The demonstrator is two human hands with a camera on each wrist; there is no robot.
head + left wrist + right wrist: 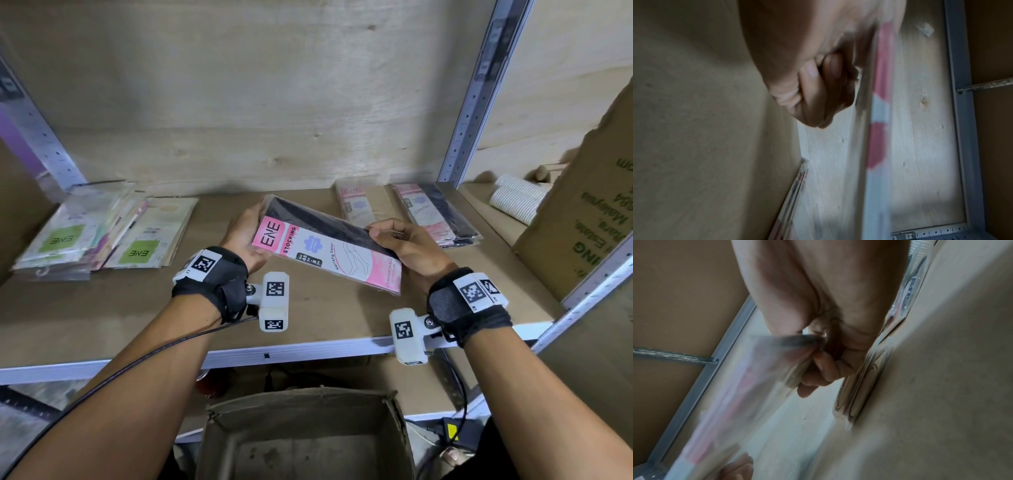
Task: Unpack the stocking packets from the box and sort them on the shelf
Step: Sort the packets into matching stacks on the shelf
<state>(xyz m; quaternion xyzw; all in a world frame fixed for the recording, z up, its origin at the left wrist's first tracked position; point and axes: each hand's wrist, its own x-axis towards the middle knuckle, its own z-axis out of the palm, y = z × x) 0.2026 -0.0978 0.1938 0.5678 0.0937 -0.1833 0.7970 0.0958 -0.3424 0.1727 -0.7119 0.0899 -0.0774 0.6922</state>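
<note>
A pink-labelled packet of dark stockings (329,246) hangs tilted above the middle of the wooden shelf (137,308). My left hand (245,233) holds its upper left end. My right hand (400,245) pinches its right edge between thumb and fingers. The same packet (877,129) shows blurred in the left wrist view beside my curled fingers (824,91), and the packet (748,386) fills the lower left of the right wrist view. Two pink-labelled piles (363,205) (435,214) lie at the back right. Green-labelled packets (102,233) are heaped at the left. The open cardboard box (305,435) sits below the shelf.
A big cardboard carton (582,212) leans at the right end of the shelf, with striped rolls (513,202) behind it. Metal uprights (479,92) (37,137) frame the bay. A plywood wall closes the back. Cables run down by the box.
</note>
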